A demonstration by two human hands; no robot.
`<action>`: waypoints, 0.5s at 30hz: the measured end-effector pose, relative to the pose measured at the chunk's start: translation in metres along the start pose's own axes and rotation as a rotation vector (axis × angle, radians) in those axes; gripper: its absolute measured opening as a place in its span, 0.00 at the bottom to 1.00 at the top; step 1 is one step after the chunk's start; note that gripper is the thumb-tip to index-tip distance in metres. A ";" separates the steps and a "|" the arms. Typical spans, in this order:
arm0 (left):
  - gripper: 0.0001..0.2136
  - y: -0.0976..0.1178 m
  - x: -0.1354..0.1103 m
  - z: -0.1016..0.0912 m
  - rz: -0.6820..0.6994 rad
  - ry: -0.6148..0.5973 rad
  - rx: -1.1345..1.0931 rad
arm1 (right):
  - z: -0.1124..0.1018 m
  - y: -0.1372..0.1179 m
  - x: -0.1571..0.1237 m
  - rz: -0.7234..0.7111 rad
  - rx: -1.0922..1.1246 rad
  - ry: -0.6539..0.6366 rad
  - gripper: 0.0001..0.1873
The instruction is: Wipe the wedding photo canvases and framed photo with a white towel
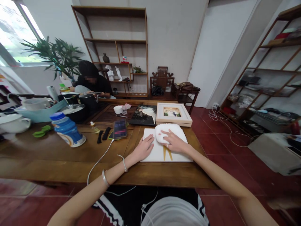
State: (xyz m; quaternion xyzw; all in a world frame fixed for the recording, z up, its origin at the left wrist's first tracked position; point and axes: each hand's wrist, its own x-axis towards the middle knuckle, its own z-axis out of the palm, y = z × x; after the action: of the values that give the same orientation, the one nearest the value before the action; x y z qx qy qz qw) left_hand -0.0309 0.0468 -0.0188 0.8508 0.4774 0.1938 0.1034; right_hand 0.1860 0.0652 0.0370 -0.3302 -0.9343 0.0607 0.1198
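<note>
A flat white board point(154, 153) lies near the front edge of the wooden table, with two yellow leg-like strips point(167, 153) on its lower part. Over its upper right rests a puffy white piece with a scalloped edge point(175, 129); I cannot make out its material. My right hand point(169, 140) presses on this piece with fingers spread. At the board's left edge, my left hand point(146, 147) lies flat, fingers stretched out, apart from the white piece. Neither hand grips anything.
Behind the board are a framed picture point(187, 116) and a dark painted panel point(138, 115). To the left lie a phone point(119, 129) on a white cable and a blue-capped bottle point(68, 130). Another person point(91, 80) sits across the table beside a black pot point(88, 102).
</note>
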 end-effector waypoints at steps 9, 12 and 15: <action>0.19 -0.001 0.000 0.000 0.026 -0.004 0.000 | -0.013 -0.063 -0.047 -0.183 0.015 -0.179 0.10; 0.20 -0.001 0.000 0.001 0.024 0.002 0.006 | -0.014 -0.058 -0.052 -0.211 0.037 -0.180 0.10; 0.19 0.000 0.000 0.000 0.023 0.009 -0.005 | -0.010 -0.038 -0.042 -0.175 0.044 -0.126 0.10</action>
State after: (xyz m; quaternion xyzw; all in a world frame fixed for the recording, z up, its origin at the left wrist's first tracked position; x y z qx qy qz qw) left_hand -0.0307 0.0472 -0.0186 0.8551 0.4674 0.2000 0.1013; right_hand 0.1977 0.0096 0.0465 -0.2401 -0.9637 0.0914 0.0728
